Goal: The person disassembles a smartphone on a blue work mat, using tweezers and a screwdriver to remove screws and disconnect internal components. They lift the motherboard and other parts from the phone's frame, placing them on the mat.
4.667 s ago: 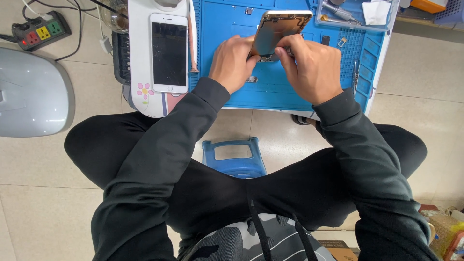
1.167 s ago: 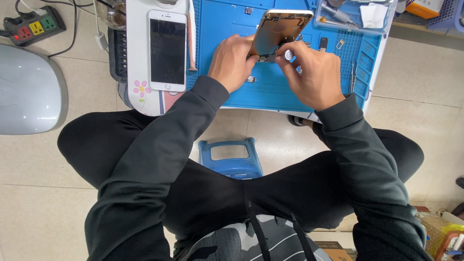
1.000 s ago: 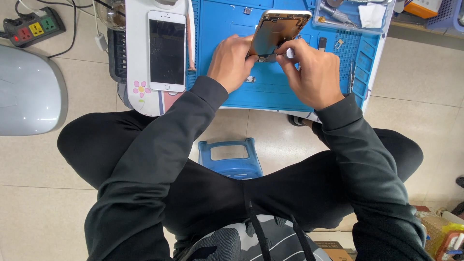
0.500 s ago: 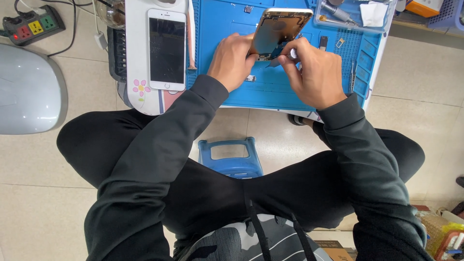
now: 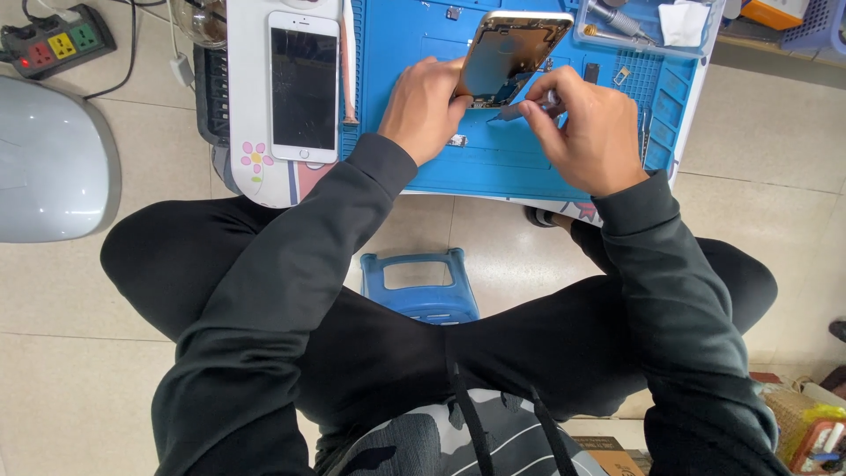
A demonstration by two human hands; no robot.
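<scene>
A small blue plastic stool (image 5: pixel 423 286) sits between the knees. Beyond it, at one o'clock, the right hand (image 5: pixel 586 132) pinches a thin grey metal tool (image 5: pixel 520 109). At twelve o'clock, the left hand (image 5: pixel 427 107) grips the opened gold-edged phone shell (image 5: pixel 511 55), tilted above the blue silicone work mat (image 5: pixel 493 163).

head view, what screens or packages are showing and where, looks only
Phone: flat on the white board left of the blue mat, white frame, dark cracked screen.
Open phone: tilted, left hand holds it, dark inside.
Packet: bottom right corner, yellow and red.
</scene>
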